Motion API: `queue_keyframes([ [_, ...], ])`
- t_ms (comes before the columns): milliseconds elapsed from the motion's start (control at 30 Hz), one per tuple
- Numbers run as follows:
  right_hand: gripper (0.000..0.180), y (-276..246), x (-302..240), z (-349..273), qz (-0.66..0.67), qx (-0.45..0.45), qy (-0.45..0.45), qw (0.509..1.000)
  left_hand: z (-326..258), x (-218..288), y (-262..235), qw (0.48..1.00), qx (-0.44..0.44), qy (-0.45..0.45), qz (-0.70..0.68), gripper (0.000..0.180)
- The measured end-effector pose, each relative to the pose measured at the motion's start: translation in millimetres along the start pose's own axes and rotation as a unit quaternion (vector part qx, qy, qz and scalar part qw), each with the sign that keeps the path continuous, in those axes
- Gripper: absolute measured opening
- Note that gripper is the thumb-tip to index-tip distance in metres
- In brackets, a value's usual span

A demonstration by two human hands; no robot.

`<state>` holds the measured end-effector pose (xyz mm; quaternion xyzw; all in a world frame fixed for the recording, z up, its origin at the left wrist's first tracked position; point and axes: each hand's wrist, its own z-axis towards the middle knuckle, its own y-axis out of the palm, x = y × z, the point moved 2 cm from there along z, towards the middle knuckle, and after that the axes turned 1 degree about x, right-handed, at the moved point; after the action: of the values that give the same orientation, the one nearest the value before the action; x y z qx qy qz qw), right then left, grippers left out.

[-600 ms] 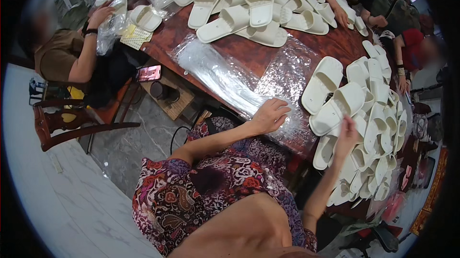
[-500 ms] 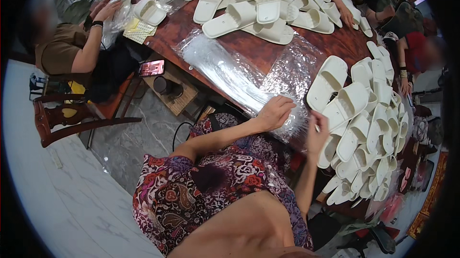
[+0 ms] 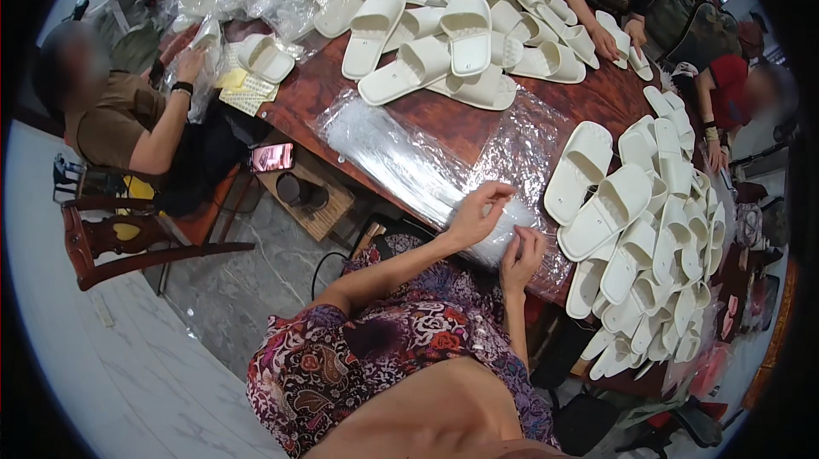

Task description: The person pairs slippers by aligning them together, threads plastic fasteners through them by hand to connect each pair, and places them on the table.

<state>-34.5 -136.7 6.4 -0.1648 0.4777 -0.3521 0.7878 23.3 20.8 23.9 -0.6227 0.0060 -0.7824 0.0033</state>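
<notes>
A stack of clear plastic bags point(image 3: 405, 173) lies slantwise along the near edge of the dark red table, shiny and partly spread out. Over its near end is my left hand point(image 3: 478, 218), fingers stretched to the right and thumb apart, with nothing visible in it. Just right of it, my right hand point(image 3: 522, 261) rests its slightly bent, parted fingers on the plastic. Whether a bag edge lies under those fingertips cannot be made out. Closest to my right hand on the right is a white slipper point(image 3: 604, 212), part of a large pile of white slippers point(image 3: 674, 233).
More white slippers point(image 3: 465, 45) are heaped across the table point(image 3: 324, 75). At the left, a person point(image 3: 158, 109) handles a bagged slipper beside yellow sticker sheets point(image 3: 247, 92). Two people work at the far right. A phone point(image 3: 272, 157) and a dark cup point(image 3: 292, 190) stand on a low wooden stool.
My right hand has moved left, away from the slipper pile and onto the plastic bags. My left hand has shifted slightly left, its fingers more raised. The whole view has tilted slightly.
</notes>
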Motion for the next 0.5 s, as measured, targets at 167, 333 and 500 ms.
queue_keyframes([
  [167, 0.018, -2.6, -0.8, 1.4, -0.004, 0.016, -0.003, 1.000, 58.8, 6.7, -68.1, 0.994, 0.107, 0.019, 0.011, 0.023],
  [333, 0.020, 0.7, -0.2, 3.8, -0.002, 0.020, 0.004, 1.000, 148.2, -21.8, -176.0, 0.903, 0.279, 0.153, 0.289, 0.025],
  [500, 0.020, -0.1, -2.3, 4.5, 0.002, 0.021, 0.006, 1.000, 222.3, -52.4, -242.0, 0.877, 0.272, 0.118, 0.379, 0.033],
])
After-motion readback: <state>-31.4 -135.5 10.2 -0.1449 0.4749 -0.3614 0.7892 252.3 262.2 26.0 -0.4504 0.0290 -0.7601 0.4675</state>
